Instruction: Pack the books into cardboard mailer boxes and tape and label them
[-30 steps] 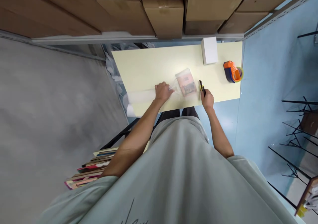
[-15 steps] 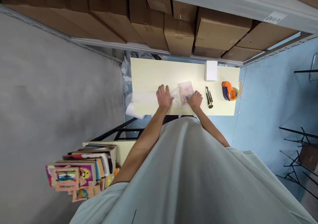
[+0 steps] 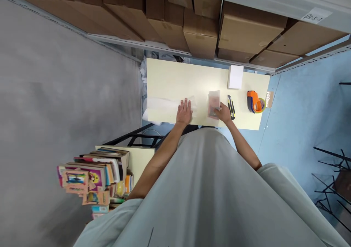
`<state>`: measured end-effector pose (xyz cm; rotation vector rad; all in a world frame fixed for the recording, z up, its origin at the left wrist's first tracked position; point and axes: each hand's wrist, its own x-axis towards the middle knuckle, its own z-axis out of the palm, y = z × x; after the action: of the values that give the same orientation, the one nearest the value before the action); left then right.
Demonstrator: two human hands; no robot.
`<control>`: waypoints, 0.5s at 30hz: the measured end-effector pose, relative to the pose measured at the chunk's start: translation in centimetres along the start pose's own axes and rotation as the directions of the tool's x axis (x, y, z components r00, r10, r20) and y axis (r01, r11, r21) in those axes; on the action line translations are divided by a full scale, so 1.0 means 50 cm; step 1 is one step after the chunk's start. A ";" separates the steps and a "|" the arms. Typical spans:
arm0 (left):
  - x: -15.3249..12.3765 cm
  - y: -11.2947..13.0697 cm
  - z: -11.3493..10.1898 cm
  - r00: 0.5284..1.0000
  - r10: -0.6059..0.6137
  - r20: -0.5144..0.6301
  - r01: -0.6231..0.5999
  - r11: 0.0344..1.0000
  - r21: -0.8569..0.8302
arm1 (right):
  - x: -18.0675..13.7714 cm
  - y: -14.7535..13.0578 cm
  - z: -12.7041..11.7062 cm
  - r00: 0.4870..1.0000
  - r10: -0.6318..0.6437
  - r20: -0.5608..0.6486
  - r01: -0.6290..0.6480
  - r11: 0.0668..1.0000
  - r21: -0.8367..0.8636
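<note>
I stand at a pale yellow table [image 3: 175, 80]. My left hand [image 3: 184, 111] lies flat, fingers stretched out, on a sheet of white wrapping film [image 3: 161, 109] that hangs over the table's left end. My right hand [image 3: 224, 113] grips the near edge of a small pinkish item in a clear bag [image 3: 214, 103], lying a little to the right of the film. A black and yellow utility knife [image 3: 230, 106] lies just right of that hand.
A small white box [image 3: 235, 76] stands at the table's far edge, and an orange tape dispenser [image 3: 255, 101] sits near the right end. Brown cartons [image 3: 203, 27] fill the shelf behind. A stack of books [image 3: 93, 177] is at my lower left.
My right hand left the knife on the table and took hold of the bagged item, drawing it right, away from the film. My left hand stayed pressed flat on the film.
</note>
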<state>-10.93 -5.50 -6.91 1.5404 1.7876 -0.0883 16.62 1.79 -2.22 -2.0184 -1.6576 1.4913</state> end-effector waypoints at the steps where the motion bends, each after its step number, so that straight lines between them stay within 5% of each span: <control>1: 0.000 0.004 -0.002 1.000 -0.005 -0.003 0.005 1.000 -0.011 | -0.008 0.005 -0.016 1.000 -0.007 -0.020 0.008 0.999 0.054; 5: 0.002 0.023 -0.023 0.999 -0.032 -0.021 0.028 0.983 -0.184 | -0.031 -0.018 -0.070 0.998 -0.043 -0.038 0.054 0.939 0.340; 9: 0.001 0.043 -0.082 0.992 -0.096 -0.076 0.041 0.842 -0.539 | -0.069 -0.097 -0.097 0.992 -0.121 0.024 0.087 0.820 0.565; 11: -0.015 0.059 -0.126 0.996 -0.084 -0.015 0.049 0.707 -0.706 | -0.095 -0.139 -0.099 0.986 -0.158 0.055 0.090 0.777 0.623; 15: -0.090 0.107 -0.220 0.980 0.129 0.154 0.118 0.249 -0.961 | -0.141 -0.204 -0.089 0.973 -0.207 0.106 0.091 0.758 0.646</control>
<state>-11.74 -2.15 5.69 0.5242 1.1622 0.7512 13.74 2.08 10.64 -1.3834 -1.0856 1.8753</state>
